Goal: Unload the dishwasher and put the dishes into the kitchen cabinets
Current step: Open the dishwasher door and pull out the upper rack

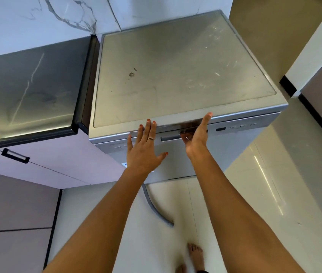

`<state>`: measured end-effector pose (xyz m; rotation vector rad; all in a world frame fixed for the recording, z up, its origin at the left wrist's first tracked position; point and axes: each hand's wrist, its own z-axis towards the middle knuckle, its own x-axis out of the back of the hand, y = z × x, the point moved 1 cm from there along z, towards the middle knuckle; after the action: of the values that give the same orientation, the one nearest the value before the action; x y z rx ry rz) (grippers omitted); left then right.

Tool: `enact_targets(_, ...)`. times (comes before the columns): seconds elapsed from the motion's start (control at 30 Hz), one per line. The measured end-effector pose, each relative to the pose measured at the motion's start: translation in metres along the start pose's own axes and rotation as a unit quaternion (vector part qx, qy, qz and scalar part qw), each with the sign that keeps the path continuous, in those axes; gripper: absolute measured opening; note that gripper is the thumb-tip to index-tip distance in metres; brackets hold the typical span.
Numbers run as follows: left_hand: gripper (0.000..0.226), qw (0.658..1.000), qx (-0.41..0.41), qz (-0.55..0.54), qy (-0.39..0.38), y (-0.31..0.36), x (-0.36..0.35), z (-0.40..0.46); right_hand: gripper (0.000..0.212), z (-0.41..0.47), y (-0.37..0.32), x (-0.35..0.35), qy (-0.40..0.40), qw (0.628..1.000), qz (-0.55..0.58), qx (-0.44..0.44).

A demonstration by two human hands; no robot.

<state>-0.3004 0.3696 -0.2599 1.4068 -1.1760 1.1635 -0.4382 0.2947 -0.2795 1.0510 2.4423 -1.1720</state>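
Pale glossy floor tiles (254,194) cover the ground of this kitchen, and a white marble wall (38,16) with grey veins stands behind the appliances. Against that wall stands the dishwasher (176,75), a silver freestanding machine with a flat, scratched top that has a small dark stain near its middle. Its door is closed, and the control panel (235,127) runs along the upper front edge. Just to the left of it is a dark bench (28,91) with a shiny surface, and under the bench there are light cabinets (57,164) with a black handle (15,155).

Both hands are raised to the upper front of the dishwasher. The left hand (146,150) has its fingers straight and spread, with red nail polish and a ring on one finger; the fingertips reach up to the front edge of the top, and the palm faces the door. The right hand (196,134) is turned with its palm to the left and upward, fingers straight, at the recessed door handle (171,137); I cannot tell if it already touches the handle. Neither hand holds anything.

On the floor before the machine lies a grey hose (156,207), curved. Two bare feet (194,257) of the person are visible at the bottom edge.
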Motion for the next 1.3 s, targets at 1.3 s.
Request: enact_targets(1.3, 0.073, 0.991, -0.08, 0.03, -0.102, 0.015, -0.044, -0.109, 0.11, -0.112, 0.054, 0.147, 0.19, 0.649, -0.686, 0.269)
